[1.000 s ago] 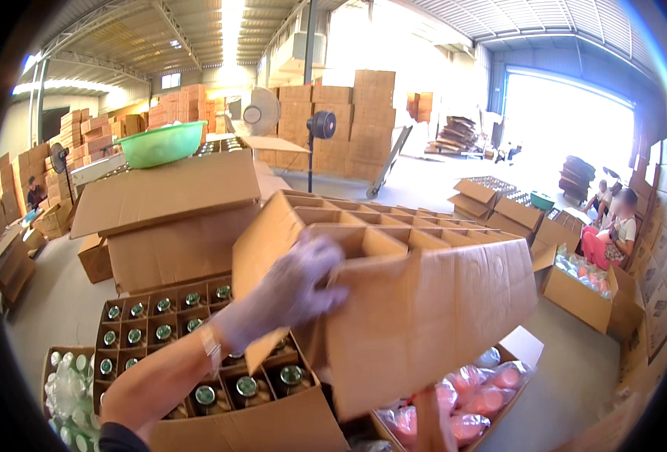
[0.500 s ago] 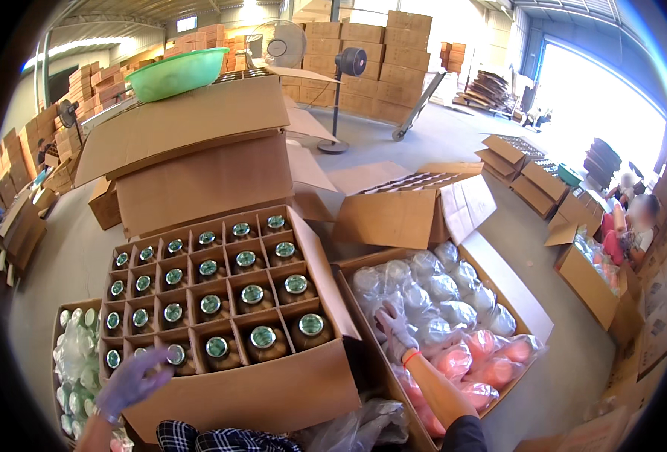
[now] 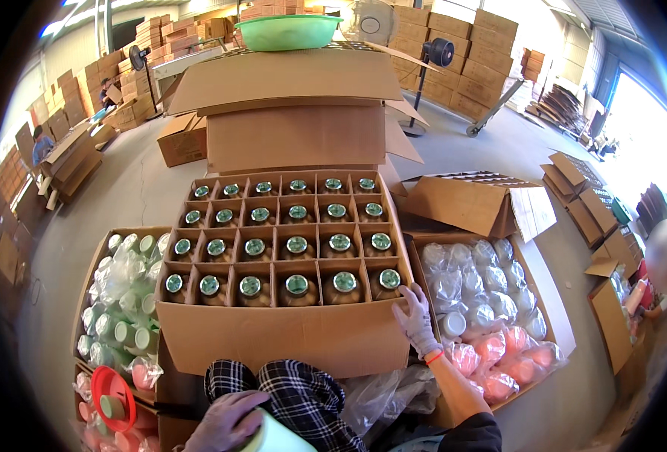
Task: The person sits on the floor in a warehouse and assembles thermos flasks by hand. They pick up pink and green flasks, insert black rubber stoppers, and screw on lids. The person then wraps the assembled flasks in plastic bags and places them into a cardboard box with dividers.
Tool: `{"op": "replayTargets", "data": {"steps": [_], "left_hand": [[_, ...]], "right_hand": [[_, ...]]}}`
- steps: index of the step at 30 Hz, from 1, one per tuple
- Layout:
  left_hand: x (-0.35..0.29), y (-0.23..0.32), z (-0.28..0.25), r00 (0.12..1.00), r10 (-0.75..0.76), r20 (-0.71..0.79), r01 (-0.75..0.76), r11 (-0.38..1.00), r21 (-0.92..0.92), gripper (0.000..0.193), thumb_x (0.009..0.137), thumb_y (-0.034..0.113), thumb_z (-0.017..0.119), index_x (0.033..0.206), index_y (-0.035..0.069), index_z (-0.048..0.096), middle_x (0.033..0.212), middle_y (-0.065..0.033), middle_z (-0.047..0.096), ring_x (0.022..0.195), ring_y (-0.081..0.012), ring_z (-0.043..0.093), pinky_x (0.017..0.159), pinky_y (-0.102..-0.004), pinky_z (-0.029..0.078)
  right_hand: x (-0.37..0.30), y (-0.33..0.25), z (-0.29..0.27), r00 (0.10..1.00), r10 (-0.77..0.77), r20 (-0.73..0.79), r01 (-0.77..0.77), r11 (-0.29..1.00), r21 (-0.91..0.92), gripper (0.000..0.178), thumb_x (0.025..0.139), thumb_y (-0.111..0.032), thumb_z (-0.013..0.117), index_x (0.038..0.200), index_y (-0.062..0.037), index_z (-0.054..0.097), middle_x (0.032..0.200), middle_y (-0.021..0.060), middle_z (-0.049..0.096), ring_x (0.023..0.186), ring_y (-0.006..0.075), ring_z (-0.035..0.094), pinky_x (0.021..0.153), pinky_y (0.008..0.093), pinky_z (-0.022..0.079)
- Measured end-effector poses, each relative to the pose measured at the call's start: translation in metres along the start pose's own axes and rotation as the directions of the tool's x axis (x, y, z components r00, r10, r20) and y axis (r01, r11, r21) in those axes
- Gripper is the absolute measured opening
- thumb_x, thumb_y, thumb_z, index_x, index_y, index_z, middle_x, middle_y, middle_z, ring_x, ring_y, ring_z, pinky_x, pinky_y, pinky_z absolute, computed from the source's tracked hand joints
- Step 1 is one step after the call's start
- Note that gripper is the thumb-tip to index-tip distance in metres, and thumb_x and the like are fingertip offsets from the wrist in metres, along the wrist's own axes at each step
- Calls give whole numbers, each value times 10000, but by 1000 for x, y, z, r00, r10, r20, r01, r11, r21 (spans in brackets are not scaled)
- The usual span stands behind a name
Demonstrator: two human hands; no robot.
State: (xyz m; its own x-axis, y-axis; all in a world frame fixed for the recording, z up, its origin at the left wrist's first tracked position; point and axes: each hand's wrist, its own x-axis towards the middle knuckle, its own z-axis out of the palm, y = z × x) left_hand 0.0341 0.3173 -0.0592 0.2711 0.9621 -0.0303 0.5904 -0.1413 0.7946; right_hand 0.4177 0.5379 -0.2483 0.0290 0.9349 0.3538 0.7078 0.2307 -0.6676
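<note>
A divided cardboard box (image 3: 288, 331) stands in front of me, each cell holding a jar with a shiny green top (image 3: 296, 245). My right hand (image 3: 418, 324), in a pale glove, touches the box's near right corner with its fingers apart. Low in the picture, over my lap, my gloved left hand (image 3: 228, 420) is closed on a pale green cylindrical cup (image 3: 282, 437), partly cut off by the lower edge. To the right, a carton (image 3: 535, 290) holds clear-wrapped white and pink cups (image 3: 491, 348). Pale green and white cups (image 3: 125, 333) fill a carton on the left.
At near left, a red round ring-shaped piece (image 3: 129, 392) lies over pink cups. Behind the divided box stands a tall open carton (image 3: 296, 139) topped by a green basin (image 3: 288, 34). Another open carton (image 3: 461, 203) sits at back right. Plastic bags (image 3: 394, 395) lie beside my lap.
My view has swung left. My left hand has gone from above the divided box to my lap and now grips a pale green cup. My right hand has left the wrapped cups for the box corner.
</note>
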Motion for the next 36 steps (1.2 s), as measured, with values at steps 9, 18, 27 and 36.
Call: {"op": "replayTargets", "data": {"steps": [9, 18, 27, 36], "left_hand": [[74, 13, 37, 906, 319, 277, -395, 873, 287, 320, 906, 331, 660, 1114, 87, 663, 1006, -70, 700, 882, -277, 674, 802, -387, 535], [197, -127, 3, 927, 362, 102, -333, 666, 667, 845, 680, 503, 777, 1341, 59, 497, 1445, -193, 395, 1344, -444, 328, 1136, -651, 164], [241, -141, 7, 889, 277, 364, -455, 615, 644, 873, 676, 449, 776, 1395, 55, 475, 1475, -229, 408, 1364, -478, 359, 1109, -665, 267], [245, -168, 5, 835, 274, 478, -543, 553, 632, 683, 823, 479, 649, 1343, 58, 514, 1420, -287, 456, 1200, -508, 507, 951, -618, 433]], "right_hand": [[22, 25, -23, 990, 46, -134, -17, 978, 206, 427, 874, -153, 680, 1252, 16, 577, 1273, 224, 572, 1192, 388, 547, 1042, 406, 432], [144, 218, -101, 815, 319, -484, -498, 813, -301, 835, 775, -413, 758, 1447, -55, 415, 1423, 302, 432, 1296, 441, 460, 1068, 482, 412], [274, 317, -132, 554, 645, -526, -819, 536, -205, 1200, 720, -712, 701, 1554, -26, 176, 1488, 323, 368, 1392, 427, 374, 1143, 485, 320], [328, 428, -77, 520, 637, -569, -763, 646, 24, 1146, 765, -617, 714, 1525, 45, 170, 1462, 242, 451, 1359, 348, 435, 1141, 445, 291]]}}
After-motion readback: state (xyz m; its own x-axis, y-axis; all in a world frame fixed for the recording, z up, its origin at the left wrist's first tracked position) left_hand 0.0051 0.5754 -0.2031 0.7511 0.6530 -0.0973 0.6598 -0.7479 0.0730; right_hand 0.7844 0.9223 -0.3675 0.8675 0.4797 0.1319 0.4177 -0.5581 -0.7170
